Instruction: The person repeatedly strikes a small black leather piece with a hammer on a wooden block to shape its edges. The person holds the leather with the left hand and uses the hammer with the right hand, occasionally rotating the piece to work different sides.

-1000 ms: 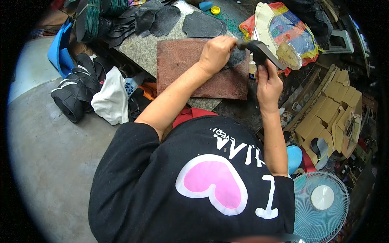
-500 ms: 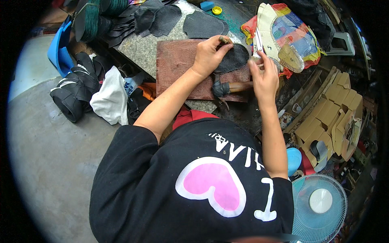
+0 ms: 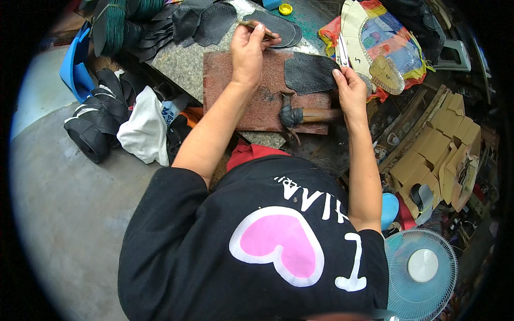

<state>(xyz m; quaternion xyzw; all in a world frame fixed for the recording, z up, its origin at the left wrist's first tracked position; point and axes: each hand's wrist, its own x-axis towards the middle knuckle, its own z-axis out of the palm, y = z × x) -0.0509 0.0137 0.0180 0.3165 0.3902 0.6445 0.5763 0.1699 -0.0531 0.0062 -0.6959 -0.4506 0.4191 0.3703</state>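
Observation:
My left hand is closed on a short brownish rod-like tool, raised over the far left part of a worn reddish-brown board. A black leather piece, rounded at its right end, lies over the board's far right corner. The thumb and fingers of my right hand pinch that rounded end. Nearer to me, a hammer with a dark wrapped head and wooden handle rests on the board.
Several black leather pieces lie at the back of the stone slab. Cream templates and scissors are at the far right. Cardboard boxes and a fan stand to the right, black rolled strips to the left.
My left hand has moved left and away from the leather piece with the rod-like tool. My right hand has come onto the leather's right end, which now shows more fully.

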